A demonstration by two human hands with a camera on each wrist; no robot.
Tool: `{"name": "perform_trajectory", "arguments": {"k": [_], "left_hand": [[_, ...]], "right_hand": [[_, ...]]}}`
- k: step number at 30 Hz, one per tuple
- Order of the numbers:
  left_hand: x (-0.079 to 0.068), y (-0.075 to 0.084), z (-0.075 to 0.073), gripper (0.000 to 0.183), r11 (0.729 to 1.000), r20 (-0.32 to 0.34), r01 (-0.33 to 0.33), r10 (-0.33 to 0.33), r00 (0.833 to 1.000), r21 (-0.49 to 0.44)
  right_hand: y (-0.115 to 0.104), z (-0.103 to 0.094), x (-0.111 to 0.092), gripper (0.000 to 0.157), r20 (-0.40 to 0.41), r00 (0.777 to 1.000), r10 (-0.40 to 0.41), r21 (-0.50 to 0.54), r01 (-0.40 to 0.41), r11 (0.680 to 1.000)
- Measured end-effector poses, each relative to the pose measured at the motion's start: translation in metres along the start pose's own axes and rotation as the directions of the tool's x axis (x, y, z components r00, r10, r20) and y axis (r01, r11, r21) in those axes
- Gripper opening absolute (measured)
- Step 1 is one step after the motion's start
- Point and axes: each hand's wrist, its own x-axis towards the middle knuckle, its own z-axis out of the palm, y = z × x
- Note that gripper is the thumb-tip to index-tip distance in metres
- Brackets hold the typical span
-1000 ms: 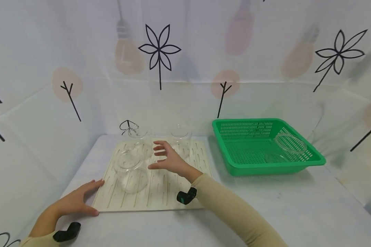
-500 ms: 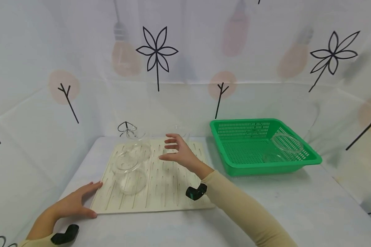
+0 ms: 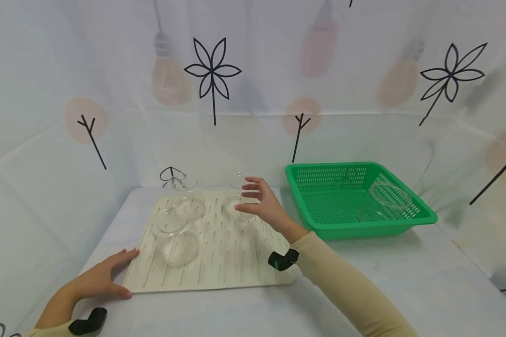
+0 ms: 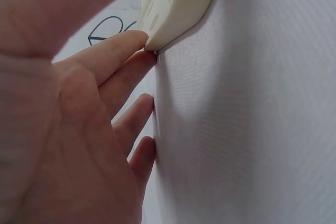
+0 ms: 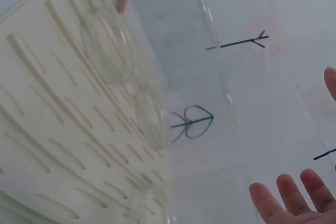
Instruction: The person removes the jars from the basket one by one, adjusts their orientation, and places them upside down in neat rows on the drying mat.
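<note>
Three clear, round, see-through containers stand on a cream grooved mat: one front left, one behind it and one at the back right. My right hand is raised at the right side of the back-right container, overlapping it in the head view. Its fingers are spread and lightly bent, and the right wrist view shows nothing between fingers and thumb. At the mat's front-left corner, my left hand rests with thumb and fingers spread; fingertips touch the mat's edge.
A green plastic basket stands to the right of the mat. Inside it are a clear round rim or lid and another clear round piece. A patterned cloth hangs behind the white-covered table.
My right hand has moved right, from between the containers to the right side of the back-right one. My left hand stays at the mat's corner. The head view has shifted slightly.
</note>
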Motion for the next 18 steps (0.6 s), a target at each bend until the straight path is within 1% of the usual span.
{"name": "perform_trajectory", "arguments": {"k": [4,10,16,18], "left_hand": [[0.000,0.000,0.000,0.101,1.000,-0.003,-0.013,0.013,1.000,0.001],[0.000,0.000,0.001,0.101,1.000,-0.006,-0.022,0.022,1.000,0.009],[0.001,-0.001,0.001,0.100,0.999,-0.009,-0.032,0.032,0.999,0.022],[0.000,-0.001,0.000,0.101,1.000,-0.009,-0.022,0.022,1.000,0.021]], "right_hand": [[-0.002,-0.009,-0.001,0.071,-0.040,0.999,-0.022,0.002,0.022,1.000],[-0.009,-0.025,-0.003,0.070,-0.090,0.996,-0.013,0.010,0.014,1.000],[-0.018,-0.041,-0.005,0.069,-0.161,0.987,-0.016,0.035,0.022,0.999],[-0.019,-0.046,-0.007,0.069,-0.182,0.983,-0.012,0.046,0.021,0.999]]}}
